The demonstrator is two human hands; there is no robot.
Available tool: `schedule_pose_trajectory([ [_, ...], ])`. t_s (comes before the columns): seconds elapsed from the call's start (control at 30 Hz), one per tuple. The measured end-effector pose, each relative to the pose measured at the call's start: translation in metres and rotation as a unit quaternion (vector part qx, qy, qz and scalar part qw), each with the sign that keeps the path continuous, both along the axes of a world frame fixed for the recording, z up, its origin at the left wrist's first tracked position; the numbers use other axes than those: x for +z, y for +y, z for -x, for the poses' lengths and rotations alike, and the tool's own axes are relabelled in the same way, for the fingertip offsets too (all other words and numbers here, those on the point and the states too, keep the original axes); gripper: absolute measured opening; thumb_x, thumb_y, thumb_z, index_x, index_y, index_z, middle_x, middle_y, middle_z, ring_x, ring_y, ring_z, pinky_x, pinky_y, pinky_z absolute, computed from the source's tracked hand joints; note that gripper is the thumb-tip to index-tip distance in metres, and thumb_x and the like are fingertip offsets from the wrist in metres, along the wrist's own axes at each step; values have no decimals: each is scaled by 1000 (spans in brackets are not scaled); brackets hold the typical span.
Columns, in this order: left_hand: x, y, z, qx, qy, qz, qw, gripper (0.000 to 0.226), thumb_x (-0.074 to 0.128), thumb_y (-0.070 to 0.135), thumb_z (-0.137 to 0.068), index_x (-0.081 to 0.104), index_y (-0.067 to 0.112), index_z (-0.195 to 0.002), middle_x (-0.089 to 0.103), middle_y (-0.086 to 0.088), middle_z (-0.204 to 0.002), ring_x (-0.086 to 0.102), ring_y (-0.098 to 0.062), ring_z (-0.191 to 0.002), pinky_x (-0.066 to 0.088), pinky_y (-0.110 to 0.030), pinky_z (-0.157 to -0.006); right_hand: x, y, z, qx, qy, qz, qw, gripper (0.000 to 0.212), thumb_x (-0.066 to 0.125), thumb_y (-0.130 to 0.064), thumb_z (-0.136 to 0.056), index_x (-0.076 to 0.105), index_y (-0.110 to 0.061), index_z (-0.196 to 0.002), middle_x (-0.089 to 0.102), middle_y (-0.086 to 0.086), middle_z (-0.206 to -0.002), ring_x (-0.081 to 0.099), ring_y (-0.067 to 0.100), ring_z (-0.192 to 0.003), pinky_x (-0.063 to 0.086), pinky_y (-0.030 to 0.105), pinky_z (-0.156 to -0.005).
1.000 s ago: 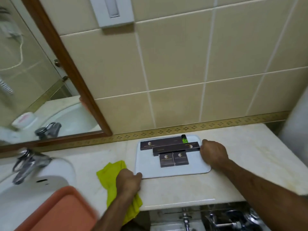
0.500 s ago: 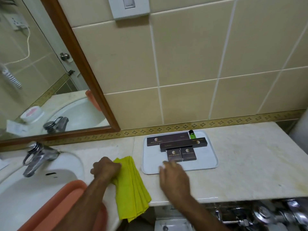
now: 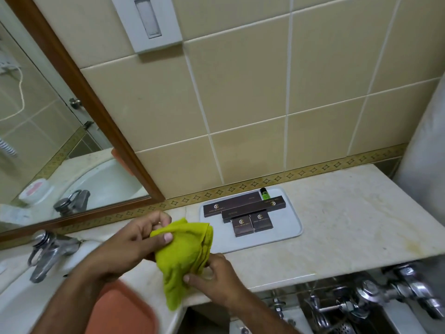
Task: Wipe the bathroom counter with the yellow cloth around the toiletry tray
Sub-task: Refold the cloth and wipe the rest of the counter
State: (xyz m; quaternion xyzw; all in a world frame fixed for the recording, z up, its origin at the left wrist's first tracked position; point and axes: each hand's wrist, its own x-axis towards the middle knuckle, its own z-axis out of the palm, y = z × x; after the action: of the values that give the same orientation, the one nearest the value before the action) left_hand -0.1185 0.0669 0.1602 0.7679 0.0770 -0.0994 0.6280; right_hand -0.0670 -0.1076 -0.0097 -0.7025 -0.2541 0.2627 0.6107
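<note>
The yellow cloth (image 3: 185,256) is bunched and lifted just above the counter's front edge, left of the tray. My left hand (image 3: 134,242) pinches its upper left part between thumb and fingers. My right hand (image 3: 214,278) grips its lower right folds. The white toiletry tray (image 3: 286,235) lies on the beige marble counter (image 3: 349,225) near the wall, holding several dark brown boxes (image 3: 243,208) and a small green bottle (image 3: 265,193).
A white sink (image 3: 14,292) with a chrome faucet (image 3: 48,251) is at the left, an orange basin (image 3: 120,312) in front of it. A wood-framed mirror (image 3: 48,131) hangs at left. Chrome plumbing (image 3: 385,295) sits below the counter's front edge.
The cloth has been lifted off the counter and gathered. My right hand moved from the counter beside the tray onto the cloth, so both hands now hold it.
</note>
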Motion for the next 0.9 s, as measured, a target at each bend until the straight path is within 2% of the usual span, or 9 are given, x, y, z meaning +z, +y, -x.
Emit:
schedule_pose_trajectory([
  [0.07,29,-20,-17,6,-52,-6,999,10,62,10,-89,54,15,-84,49,-4,-65,52,-13,-56,49,-26,-48,17,-22,-5,9,61,-74,995,23,73,-41,-77,73,-31,-97,75,-2,-98,67,5,-94,54,35,-89],
  [0.13,47,-41,-46,36,-99,-25,994,7,61,13,-84,55,16,-84,47,0,-63,49,-9,-54,47,-23,-45,32,-60,-17,-12,97,-119,988,38,70,-42,-80,72,-12,-104,75,12,-100,68,17,-88,54,40,-80],
  [0.27,35,-94,-125,51,-130,-78,987,10,63,7,-87,57,15,-86,54,-2,-67,51,-10,-58,47,-24,-47,55,-151,-48,-108,78,-119,984,23,62,-30,-91,71,-13,-104,77,9,-99,72,25,-89,59,41,-78],
  [0.37,-11,-153,-191,48,-131,-132,981,11,70,5,-84,62,13,-84,59,-4,-68,53,-14,-62,48,-25,-52,48,-213,-75,-225,-20,19,974,16,61,-24,-94,68,-10,-92,75,10,-87,69,31,-83,56,49,-75],
  [0.47,-69,-209,-245,47,-141,-248,957,11,75,14,-79,65,13,-82,60,-4,-74,53,-18,-70,43,-30,-64,32,-257,-103,-291,-100,197,931,17,61,-30,-91,63,-13,-93,72,12,-88,65,33,-86,51,39,-72],
  [0.57,-110,-240,-270,24,-132,-367,920,15,73,24,-80,65,13,-86,65,-5,-82,57,-23,-79,42,-31,-68,17,-271,-126,-258,-150,356,886,26,53,-39,-92,56,-16,-102,69,12,-101,61,34,-100,47,38,-75],
  [0.7,-140,-248,-263,7,-123,-552,825,26,57,35,-89,66,14,-102,69,-14,-102,57,-34,-101,44,-40,-83,0,-273,-141,-198,-235,492,815,31,55,-41,-88,56,-19,-110,61,7,-113,48,31,-109,43,41,-86],
  [0.8,-163,-243,-230,35,-142,-592,792,57,41,45,-93,50,5,-132,52,-21,-138,41,-37,-132,32,-48,-108,-7,-261,-152,-224,-317,485,784,58,64,-26,-67,54,-10,-122,55,15,-124,49,38,-113,44,49,-94],
  [0.9,-186,-240,-204,3,-91,-604,792,77,13,52,-93,16,1,-152,7,-20,-162,-1,-33,-151,-1,-49,-122,-10,-230,-173,-143,-384,416,812,63,50,-22,-77,44,-7,-138,37,19,-152,27,39,-143,14,54,-118],
])
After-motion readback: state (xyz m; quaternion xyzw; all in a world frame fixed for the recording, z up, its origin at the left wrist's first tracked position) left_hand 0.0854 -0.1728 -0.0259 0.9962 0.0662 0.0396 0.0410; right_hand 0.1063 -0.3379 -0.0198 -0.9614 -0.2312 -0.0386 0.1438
